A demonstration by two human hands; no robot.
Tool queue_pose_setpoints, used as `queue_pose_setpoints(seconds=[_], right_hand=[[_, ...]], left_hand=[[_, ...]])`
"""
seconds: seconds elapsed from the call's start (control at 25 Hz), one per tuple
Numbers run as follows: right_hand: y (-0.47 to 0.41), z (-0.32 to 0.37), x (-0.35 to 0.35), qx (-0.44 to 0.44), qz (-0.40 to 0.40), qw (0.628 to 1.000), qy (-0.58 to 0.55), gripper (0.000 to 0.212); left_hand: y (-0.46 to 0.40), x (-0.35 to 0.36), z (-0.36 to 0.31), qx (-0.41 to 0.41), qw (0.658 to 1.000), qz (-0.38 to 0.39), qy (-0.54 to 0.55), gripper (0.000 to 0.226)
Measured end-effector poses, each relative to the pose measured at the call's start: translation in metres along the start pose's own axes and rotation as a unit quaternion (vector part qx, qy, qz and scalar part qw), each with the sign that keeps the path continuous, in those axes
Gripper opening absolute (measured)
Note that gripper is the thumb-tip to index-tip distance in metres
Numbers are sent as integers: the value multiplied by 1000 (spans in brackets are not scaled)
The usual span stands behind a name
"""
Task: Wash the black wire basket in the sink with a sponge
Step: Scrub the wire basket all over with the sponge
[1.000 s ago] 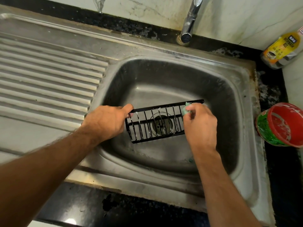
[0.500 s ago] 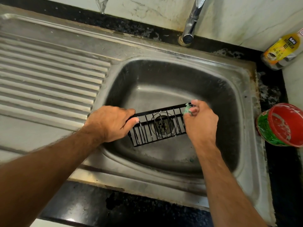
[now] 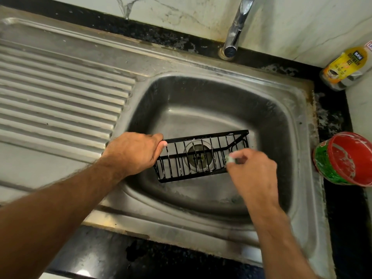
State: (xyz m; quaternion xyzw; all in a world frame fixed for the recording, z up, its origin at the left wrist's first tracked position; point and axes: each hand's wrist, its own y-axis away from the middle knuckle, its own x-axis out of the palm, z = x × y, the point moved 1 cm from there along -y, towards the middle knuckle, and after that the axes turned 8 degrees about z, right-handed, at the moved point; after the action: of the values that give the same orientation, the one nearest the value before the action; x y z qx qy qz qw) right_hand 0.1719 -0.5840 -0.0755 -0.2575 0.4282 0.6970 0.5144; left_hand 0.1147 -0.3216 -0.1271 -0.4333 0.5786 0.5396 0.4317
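The left hand [image 3: 133, 153] grips the left end of the black wire basket with thin vertical bars [image 3: 201, 156], with the fingers curled over its top rail, and holds it above the drain of the stainless steel sink [image 3: 298, 125]. The right hand [image 3: 253, 172] pinches a small pale green sponge [image 3: 230, 159] between thumb and fingertips and presses it on the bars at the basket's right end.

What can go wrong, in my judgement: the bars carry white foam, so the wet rail may slip out of the left hand and drop into the bowl. The sponge is small, so it may catch between two bars or fall from the pinch toward the drain.

Left of the left hand lies the ribbed steel draining board [image 3: 60, 101]. Beyond both hands a chrome tap [image 3: 235, 31] stands against the white marble wall. Right of the right hand, on the black counter, there is a round red and green tub [image 3: 346, 160], and further back a yellow-labelled bottle [image 3: 344, 69].
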Motion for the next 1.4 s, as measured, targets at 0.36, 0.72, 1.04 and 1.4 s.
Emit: queue_pose_setpoints(seconds=[0.36, 0.72, 1.04, 1.4], right_hand=[[-18, -10, 2, 4, -13, 1000, 27, 17], [-39, 1, 1, -39, -13, 999, -4, 19], [-47, -21, -16, 3, -54, 995, -79, 20], [-35, -45, -18, 90, 57, 994, -13, 10]], left_hand=[[1, -2, 0, 5, 1000, 3, -4, 48], [1, -1, 1, 4, 1000, -5, 1, 52], [-1, -2, 1, -5, 1000, 7, 5, 49], [0, 0, 0, -4, 1000, 4, 4, 50]])
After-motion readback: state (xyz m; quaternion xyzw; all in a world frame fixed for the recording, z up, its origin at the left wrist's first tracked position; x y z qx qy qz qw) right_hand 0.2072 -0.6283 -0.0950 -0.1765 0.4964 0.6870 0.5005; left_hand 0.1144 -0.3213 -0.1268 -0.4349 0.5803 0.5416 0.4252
